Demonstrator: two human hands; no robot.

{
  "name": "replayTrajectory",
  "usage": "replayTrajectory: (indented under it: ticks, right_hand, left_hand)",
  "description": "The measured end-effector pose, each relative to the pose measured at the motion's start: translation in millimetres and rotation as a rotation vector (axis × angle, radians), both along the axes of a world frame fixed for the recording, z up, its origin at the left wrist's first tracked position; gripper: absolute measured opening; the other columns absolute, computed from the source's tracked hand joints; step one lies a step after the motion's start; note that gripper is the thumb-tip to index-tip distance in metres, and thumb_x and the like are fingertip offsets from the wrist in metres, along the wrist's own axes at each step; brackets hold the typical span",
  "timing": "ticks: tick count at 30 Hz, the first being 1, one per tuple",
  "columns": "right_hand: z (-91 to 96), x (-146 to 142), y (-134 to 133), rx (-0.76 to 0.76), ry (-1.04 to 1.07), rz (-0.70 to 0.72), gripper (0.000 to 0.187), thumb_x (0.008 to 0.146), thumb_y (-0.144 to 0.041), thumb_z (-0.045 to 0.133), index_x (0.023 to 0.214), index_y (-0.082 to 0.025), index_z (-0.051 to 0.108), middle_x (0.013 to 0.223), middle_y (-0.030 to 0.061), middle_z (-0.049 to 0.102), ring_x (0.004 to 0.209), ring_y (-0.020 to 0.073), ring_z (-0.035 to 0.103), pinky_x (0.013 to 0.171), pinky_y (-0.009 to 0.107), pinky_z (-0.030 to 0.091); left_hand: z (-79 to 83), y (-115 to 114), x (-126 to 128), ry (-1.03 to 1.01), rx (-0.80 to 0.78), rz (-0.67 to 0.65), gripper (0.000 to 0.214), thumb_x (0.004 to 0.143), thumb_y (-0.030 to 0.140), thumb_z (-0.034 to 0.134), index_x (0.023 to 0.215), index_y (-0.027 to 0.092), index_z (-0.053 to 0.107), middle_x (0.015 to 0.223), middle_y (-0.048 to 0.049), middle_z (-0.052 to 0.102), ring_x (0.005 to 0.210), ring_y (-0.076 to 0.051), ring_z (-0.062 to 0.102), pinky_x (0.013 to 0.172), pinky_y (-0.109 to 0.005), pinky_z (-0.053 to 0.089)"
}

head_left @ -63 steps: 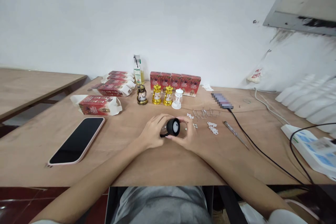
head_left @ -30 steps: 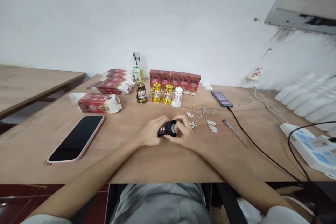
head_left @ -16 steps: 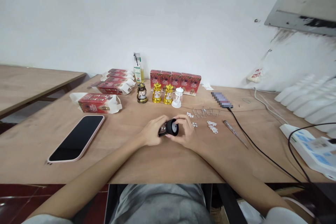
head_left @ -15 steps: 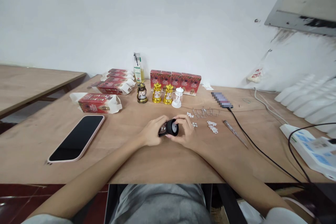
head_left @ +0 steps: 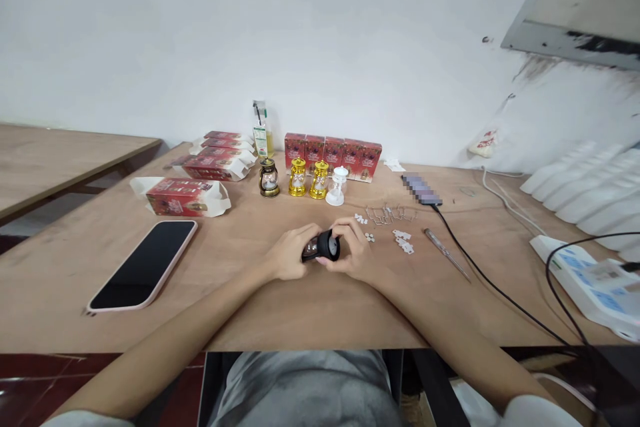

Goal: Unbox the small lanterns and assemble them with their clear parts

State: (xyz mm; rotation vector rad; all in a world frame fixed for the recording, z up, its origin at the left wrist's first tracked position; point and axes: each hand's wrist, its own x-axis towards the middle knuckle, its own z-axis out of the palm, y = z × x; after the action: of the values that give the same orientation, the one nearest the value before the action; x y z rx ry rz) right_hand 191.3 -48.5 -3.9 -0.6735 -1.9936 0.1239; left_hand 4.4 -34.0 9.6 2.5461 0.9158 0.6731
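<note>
A small black lantern [head_left: 324, 246] lies on its side between my hands, its round base turned to the right. My left hand [head_left: 291, 253] is closed around the clear body and top end, which its fingers partly hide. At the base end, my right hand [head_left: 354, 250] grips the rim with thumb and fingers. Just right of that hand lie several small round cells [head_left: 369, 237], white plastic pieces [head_left: 403, 241] and bent wire handles [head_left: 390, 215]. Behind my hands stand a bronze lantern [head_left: 269, 179], two gold lanterns [head_left: 297, 178] and a white lantern [head_left: 337, 187], all upright.
Red boxes [head_left: 333, 157] stand in a row by the wall; opened boxes [head_left: 185, 197] lie to the left. A large phone [head_left: 145, 265] rests at front left. On the right are a screwdriver [head_left: 447, 253], a cabled phone [head_left: 423, 189] and a power strip [head_left: 590, 283].
Both hands keep their hold on the black lantern, whose base has tilted very slightly. The whole view has shifted a little; nothing else on the table has moved.
</note>
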Motion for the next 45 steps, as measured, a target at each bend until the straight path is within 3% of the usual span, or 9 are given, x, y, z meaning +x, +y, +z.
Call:
replayTrajectory:
  ticks: [20, 29, 33, 38, 45]
  right_hand:
    - [-3.0, -2.2, 3.0, -0.008, -0.009, 0.060, 0.031, 0.071, -0.032, 0.064, 0.088, -0.023, 0.039, 0.093, 0.0063, 0.049, 0.085, 0.0191, 0.050, 0.074, 0.033, 0.045]
    - [-2.0, 0.3, 3.8, -0.025, 0.030, 0.032, 0.036, 0.068, -0.037, 0.070, 0.084, -0.022, 0.041, 0.093, 0.0065, 0.050, 0.086, 0.0194, 0.052, 0.075, 0.035, 0.047]
    - [0.4, 4.7, 3.5, -0.010, 0.044, 0.050, 0.033, 0.074, -0.046, 0.064, 0.085, -0.022, 0.043, 0.094, 0.0070, 0.049, 0.088, 0.0205, 0.052, 0.077, 0.037, 0.048]
    - [2.9, 7.5, 0.0, -0.046, 0.028, -0.018, 0.010, 0.088, -0.029, 0.048, 0.082, -0.022, 0.043, 0.095, 0.0074, 0.048, 0.092, 0.0192, 0.052, 0.082, 0.038, 0.046]
    - [-1.0, 4.4, 2.7, -0.012, 0.096, -0.020, 0.010, 0.089, -0.022, 0.045, 0.079, -0.022, 0.041, 0.087, 0.0043, 0.051, 0.081, 0.0161, 0.052, 0.072, 0.032, 0.045]
  left_hand:
    - [0.1, -3.0, 1.9, 0.004, -0.046, 0.006, 0.032, 0.055, 0.017, 0.049, 0.086, 0.021, 0.044, 0.083, -0.0027, 0.056, 0.072, -0.019, 0.053, 0.064, -0.027, 0.040]
    - [5.2, -2.8, 2.7, -0.037, -0.039, 0.021, 0.041, 0.056, 0.016, 0.051, 0.097, 0.021, 0.047, 0.093, -0.0044, 0.058, 0.081, -0.021, 0.057, 0.070, -0.029, 0.043]
    - [6.5, -3.3, 3.0, -0.052, -0.031, 0.015, 0.040, 0.056, 0.015, 0.051, 0.095, 0.021, 0.047, 0.091, -0.0037, 0.057, 0.079, -0.020, 0.056, 0.069, -0.029, 0.043]
    - [6.3, -3.7, 2.2, -0.067, -0.026, 0.018, 0.045, 0.050, 0.012, 0.047, 0.094, 0.021, 0.046, 0.093, -0.0034, 0.057, 0.080, -0.020, 0.056, 0.070, -0.029, 0.043]
    - [5.7, -4.8, 5.0, -0.045, -0.036, 0.017, 0.049, 0.049, 0.011, 0.047, 0.097, 0.022, 0.048, 0.098, -0.0046, 0.058, 0.086, -0.023, 0.058, 0.074, -0.031, 0.045]
